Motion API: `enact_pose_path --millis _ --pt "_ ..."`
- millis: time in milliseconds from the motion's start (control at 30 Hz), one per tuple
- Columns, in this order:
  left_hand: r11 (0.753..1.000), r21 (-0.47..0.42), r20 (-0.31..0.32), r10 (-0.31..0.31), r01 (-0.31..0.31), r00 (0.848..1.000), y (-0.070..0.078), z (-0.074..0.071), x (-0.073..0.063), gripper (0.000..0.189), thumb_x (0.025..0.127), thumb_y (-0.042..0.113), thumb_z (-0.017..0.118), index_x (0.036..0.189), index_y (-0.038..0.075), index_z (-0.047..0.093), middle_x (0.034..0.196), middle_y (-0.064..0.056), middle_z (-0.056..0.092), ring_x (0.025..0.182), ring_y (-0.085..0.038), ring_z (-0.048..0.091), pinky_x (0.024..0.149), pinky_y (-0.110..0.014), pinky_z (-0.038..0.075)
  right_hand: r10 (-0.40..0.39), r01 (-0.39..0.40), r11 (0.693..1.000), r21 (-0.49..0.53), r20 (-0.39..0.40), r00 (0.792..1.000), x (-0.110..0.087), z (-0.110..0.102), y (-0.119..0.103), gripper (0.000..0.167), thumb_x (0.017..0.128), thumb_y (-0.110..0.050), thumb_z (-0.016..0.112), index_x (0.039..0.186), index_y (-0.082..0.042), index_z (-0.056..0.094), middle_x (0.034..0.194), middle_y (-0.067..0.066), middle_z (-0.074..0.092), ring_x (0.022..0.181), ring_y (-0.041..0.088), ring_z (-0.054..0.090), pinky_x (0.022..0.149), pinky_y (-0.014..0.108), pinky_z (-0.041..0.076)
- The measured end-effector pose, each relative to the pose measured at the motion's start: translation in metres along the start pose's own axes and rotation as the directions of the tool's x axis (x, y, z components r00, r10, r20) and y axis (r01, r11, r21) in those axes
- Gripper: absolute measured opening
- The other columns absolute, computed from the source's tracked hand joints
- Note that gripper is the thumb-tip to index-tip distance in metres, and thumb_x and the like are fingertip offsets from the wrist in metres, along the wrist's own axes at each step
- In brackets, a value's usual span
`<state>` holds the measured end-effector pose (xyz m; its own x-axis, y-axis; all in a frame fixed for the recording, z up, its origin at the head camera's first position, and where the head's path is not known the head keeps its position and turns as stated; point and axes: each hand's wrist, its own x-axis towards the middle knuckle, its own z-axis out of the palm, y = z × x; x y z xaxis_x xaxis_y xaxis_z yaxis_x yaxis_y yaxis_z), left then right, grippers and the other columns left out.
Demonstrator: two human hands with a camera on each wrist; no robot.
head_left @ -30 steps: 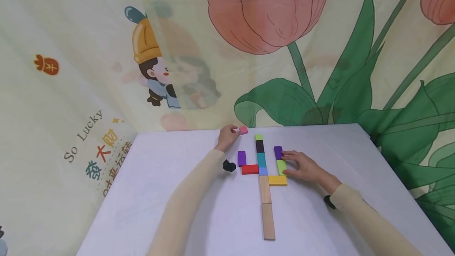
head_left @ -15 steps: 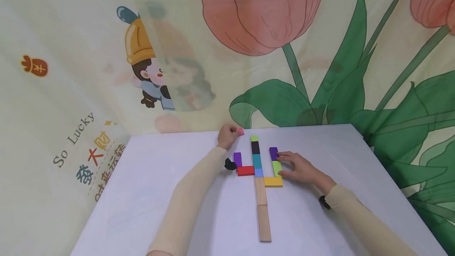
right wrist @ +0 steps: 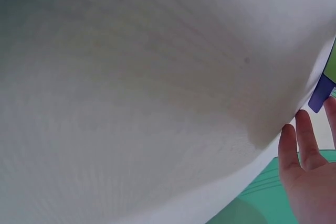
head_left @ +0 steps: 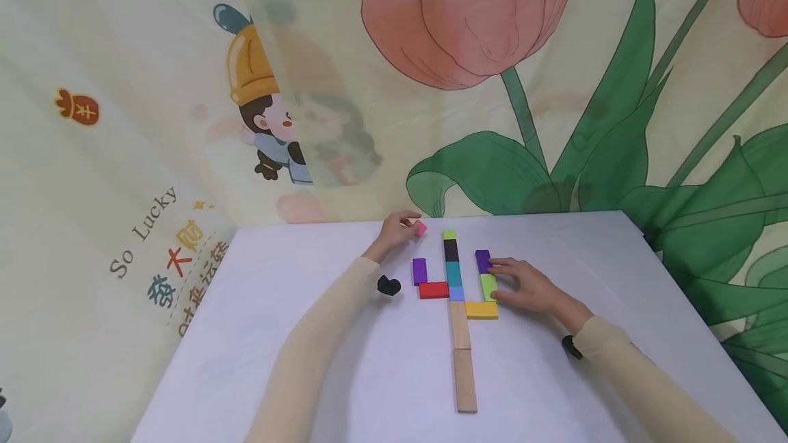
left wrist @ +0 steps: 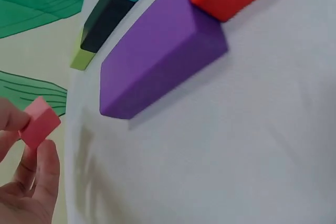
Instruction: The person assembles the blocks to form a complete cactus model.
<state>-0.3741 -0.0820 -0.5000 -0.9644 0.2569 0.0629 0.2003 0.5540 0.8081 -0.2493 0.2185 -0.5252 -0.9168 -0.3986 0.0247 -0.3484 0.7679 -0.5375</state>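
My left hand (head_left: 397,232) pinches a small pink block (left wrist: 41,123) between thumb and fingers, near the table's far edge. Close by, a purple block (left wrist: 157,56) stands against a red block (head_left: 434,290). My right hand (head_left: 523,284) has its fingers extended at the right side of a dark purple block (head_left: 483,262) and a lime green block (head_left: 488,287), thumb by the green one. Those two lie end to end above a yellow block (head_left: 482,310). A central column runs through a lime block (head_left: 449,234), black block (head_left: 451,250), teal block (head_left: 453,273) and blue block (head_left: 456,293).
Two plain wooden blocks (head_left: 460,325) continue the column toward the front of the white table (head_left: 215,361). A printed cloth (head_left: 345,87) with tulips hangs behind the far edge. Black wrist devices (head_left: 389,285) sit by both wrists.
The pink block has turned in my left fingers and sits at a tilt, slightly nearer to me. My right hand stays beside its blocks. The head view shifted a little.
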Motion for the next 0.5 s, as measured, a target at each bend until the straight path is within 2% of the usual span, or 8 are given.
enact_pose_path --millis 100,267,500 --pt "1.0 -0.018 0.027 -0.016 0.017 0.999 -0.002 -0.005 -0.011 0.027 0.091 0.013 0.062 0.115 0.002 0.068 0.106 -0.017 0.066 0.092 -0.023 0.061 0.065 -0.02 0.052 0.003 -0.003 1.0 0.017 -0.002 1.0 0.0 -0.001 0.0 0.056 0.082 -0.034 0.075 0.129 -0.007 0.062 0.145 0.016 0.05 0.134 0.042 0.041 0.106 0.064 0.036" --pt "0.998 -0.013 0.047 -0.053 0.053 0.998 -0.012 -0.006 -0.027 0.021 0.089 0.013 0.066 0.108 0.004 0.071 0.098 -0.014 0.068 0.085 -0.018 0.061 0.063 -0.019 0.051 0.008 -0.008 1.0 0.006 0.007 1.0 0.001 0.0 0.0 0.056 0.083 -0.035 0.075 0.13 -0.007 0.061 0.146 0.015 0.049 0.135 0.041 0.041 0.107 0.063 0.036" --pt "0.997 -0.034 0.065 -0.07 0.072 0.995 -0.019 -0.002 -0.033 0.02 0.091 0.019 0.067 0.105 0.006 0.072 0.093 -0.011 0.07 0.076 -0.012 0.059 0.063 -0.018 0.05 0.009 -0.009 1.0 0.004 -0.008 1.0 -0.002 -0.001 0.0 0.055 0.083 -0.033 0.075 0.128 -0.006 0.062 0.145 0.016 0.05 0.134 0.042 0.042 0.107 0.063 0.036"
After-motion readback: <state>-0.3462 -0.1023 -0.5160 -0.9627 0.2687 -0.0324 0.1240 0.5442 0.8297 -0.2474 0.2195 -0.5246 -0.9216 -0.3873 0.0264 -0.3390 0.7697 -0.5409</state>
